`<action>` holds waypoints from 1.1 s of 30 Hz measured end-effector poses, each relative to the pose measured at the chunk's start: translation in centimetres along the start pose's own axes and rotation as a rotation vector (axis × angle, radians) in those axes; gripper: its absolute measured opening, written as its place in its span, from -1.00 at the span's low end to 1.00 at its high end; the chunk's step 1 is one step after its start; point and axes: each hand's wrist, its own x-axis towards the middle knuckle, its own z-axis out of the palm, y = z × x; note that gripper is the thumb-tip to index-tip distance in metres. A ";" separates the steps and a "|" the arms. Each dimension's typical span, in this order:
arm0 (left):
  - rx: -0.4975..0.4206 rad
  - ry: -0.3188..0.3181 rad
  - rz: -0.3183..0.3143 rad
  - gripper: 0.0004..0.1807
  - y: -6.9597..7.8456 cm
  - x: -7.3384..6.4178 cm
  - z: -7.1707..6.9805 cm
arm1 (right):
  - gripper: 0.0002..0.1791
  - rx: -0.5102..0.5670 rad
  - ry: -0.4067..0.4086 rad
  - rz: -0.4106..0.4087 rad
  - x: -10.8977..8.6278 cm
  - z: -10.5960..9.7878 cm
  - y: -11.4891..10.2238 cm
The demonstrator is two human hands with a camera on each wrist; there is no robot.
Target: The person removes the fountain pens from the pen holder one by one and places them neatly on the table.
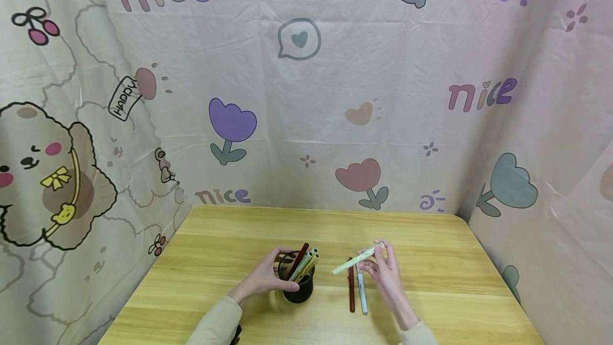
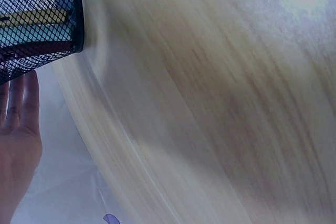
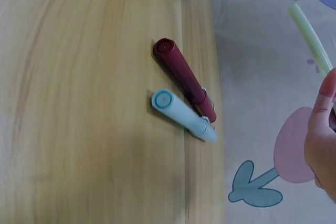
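Observation:
A black mesh pen holder [image 1: 299, 293] stands on the table with several pens in it, among them a dark red pen [image 1: 299, 257] and yellow and pale green ones. My left hand [image 1: 266, 276] grips the holder from its left side, thumb across the front. In the left wrist view the mesh holder [image 2: 37, 24] shows pens through its wall. My right hand [image 1: 386, 270] pinches a pale green pen [image 1: 351, 262] in the air, slanting toward the holder. Below it on the table lie a dark red pen [image 1: 351, 289] and a light blue pen [image 1: 362, 294], side by side.
The wooden table [image 1: 215, 238] ends at a patterned cloth [image 1: 306, 95] hung behind it and along both sides. A small dark object [image 1: 236, 335] shows beside the left sleeve, too little of it visible to name.

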 end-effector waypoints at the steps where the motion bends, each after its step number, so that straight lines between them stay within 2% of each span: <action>1: -0.001 0.000 0.000 0.03 0.0 0.0 0.0 | -0.80 -0.018 0.005 0.010 0.0 -0.1 0.0; 6: -0.002 0.000 -0.004 0.03 0.1 0.0 0.0 | -0.70 -0.128 0.017 0.058 -0.2 -0.9 -0.3; 12: 0.004 0.000 -0.015 0.02 0.0 0.0 0.0 | -0.35 -0.262 0.095 0.157 -0.5 -1.6 -0.8; 16: 0.004 0.000 -0.017 0.01 -0.1 0.0 0.0 | -0.18 -0.303 0.121 0.187 -0.4 -2.0 -1.0; 27: 0.000 0.004 -0.014 0.01 -0.3 0.0 0.1 | -0.31 -0.367 0.191 0.247 -0.6 -2.9 -1.4; 33: 0.006 0.005 -0.014 0.02 -0.5 0.1 0.1 | -0.37 -0.406 0.208 0.233 -0.7 -3.2 -1.1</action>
